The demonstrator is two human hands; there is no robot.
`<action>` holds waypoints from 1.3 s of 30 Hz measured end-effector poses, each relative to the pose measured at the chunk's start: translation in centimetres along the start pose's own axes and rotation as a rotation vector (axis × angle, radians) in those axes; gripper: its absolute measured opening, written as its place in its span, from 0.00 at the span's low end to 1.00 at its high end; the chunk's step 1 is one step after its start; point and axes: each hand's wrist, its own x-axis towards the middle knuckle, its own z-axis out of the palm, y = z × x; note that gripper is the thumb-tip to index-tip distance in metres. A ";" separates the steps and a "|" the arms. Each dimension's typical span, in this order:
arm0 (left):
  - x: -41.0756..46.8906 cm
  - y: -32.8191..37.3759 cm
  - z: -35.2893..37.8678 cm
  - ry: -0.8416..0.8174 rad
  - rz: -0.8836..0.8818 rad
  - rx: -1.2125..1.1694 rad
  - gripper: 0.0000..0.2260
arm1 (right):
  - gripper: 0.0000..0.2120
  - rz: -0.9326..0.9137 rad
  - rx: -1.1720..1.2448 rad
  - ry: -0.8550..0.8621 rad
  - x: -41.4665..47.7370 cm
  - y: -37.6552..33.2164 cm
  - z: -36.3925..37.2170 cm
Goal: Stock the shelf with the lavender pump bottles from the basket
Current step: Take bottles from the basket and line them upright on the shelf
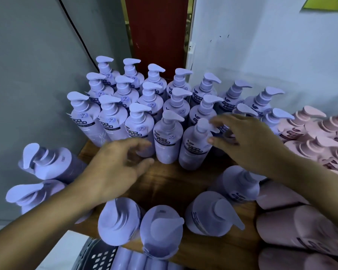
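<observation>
Lavender pump bottles [113,117] stand in rows on the wooden shelf [174,184], with more lying in the basket [100,254]. The left hand [113,168] hovers with its fingers spread, holding nothing. The right hand [248,141] has its fingers loosely extended around the pump of a front-row bottle [195,149]; blur hides any contact.

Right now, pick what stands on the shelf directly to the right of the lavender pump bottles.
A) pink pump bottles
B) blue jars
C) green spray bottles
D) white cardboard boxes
A: pink pump bottles crowd the wooden shelf just right of the lavender pump bottles, with the same pump-head shape in a different colour.
</observation>
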 end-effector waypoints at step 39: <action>-1.8 9.5 12.2 -0.602 0.301 0.630 0.23 | 0.16 0.265 -0.185 -0.152 -4.3 7.1 -1.8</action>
